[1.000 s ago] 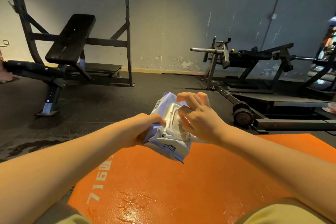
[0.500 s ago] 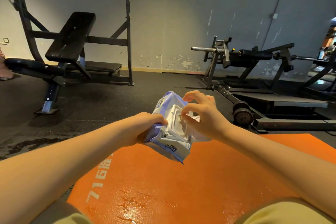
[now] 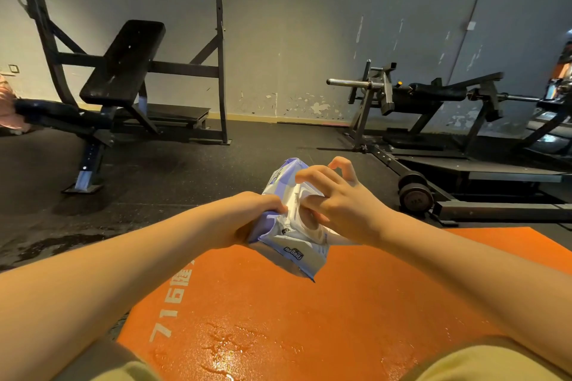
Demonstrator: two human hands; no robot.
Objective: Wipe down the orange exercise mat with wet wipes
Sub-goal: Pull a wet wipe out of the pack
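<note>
- The left hand [image 3: 247, 216] is clamping the wet wipes pack [image 3: 294, 226] by its left side, above the far part of the orange mat [image 3: 340, 303], not touching it
- The right hand [image 3: 337, 198] is digging into the pack's opening, its fingers [image 3: 309, 176] curled and a little apart
- Judging from this, the step is getting 1 wipe out; next it needs a pinch and a pull
- The opening is hiding under the fingers, so no wipe is showing yet, and the near mat edge is cut off

Bare forearms; khaki shorts [image 3: 483, 362] over both knees.

Wipes pack [image 3: 291, 226] above mat [image 3: 309, 318]; bench [image 3: 123, 71] behind left.
</note>
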